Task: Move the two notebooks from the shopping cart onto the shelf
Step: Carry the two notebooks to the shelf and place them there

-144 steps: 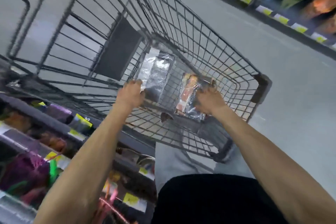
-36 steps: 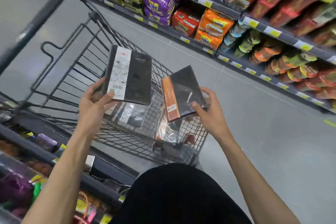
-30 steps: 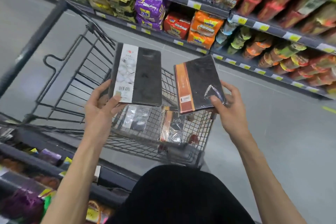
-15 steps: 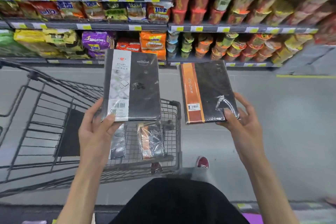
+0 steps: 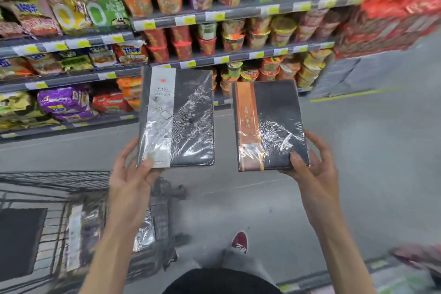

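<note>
Grey aisle floor [image 5: 358,162] below stocked shelves [image 5: 238,15]

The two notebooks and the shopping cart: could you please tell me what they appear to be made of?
White-banded notebook: dark matte cover, possibly leatherette, with a paper band, sealed in glossy clear film; wrinkled highlights show it.
Orange-banded notebook: same dark cover and shiny crinkled wrap.
Shopping cart: thin dark wire grid, probably coated metal; blur hides its finish.
</note>
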Motion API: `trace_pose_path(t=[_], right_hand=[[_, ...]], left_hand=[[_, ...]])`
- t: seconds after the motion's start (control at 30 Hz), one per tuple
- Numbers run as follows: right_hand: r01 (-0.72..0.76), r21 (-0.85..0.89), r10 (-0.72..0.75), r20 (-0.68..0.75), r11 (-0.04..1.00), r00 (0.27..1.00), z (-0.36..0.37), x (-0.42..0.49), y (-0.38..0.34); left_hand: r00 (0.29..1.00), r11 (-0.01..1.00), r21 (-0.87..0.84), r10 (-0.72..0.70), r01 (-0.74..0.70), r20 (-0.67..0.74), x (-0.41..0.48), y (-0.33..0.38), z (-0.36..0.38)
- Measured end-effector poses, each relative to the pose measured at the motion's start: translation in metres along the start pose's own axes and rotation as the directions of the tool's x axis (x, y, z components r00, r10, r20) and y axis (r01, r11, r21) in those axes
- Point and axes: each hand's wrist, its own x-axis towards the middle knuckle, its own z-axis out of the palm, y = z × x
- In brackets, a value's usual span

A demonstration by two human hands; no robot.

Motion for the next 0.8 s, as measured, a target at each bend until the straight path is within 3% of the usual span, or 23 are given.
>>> trace_pose_path(t=[0.53, 0.8], right_hand=[[0.12, 0.01, -0.109, -0.344, 0.993, 0.932, -0.144, 0.064, -0.052], [0.159, -0.001, -0.138, -0.497, 0.987, 0.857, -0.177, 0.127, -0.062]], left_hand=[[0.924, 1.0, 0.017, -0.023, 0.018, 0.381, 0.054, -0.063, 0.205], [0.821, 0.994, 0.075, -0.109, 0.08, 0.561, 0.118, -0.09, 0.31]])
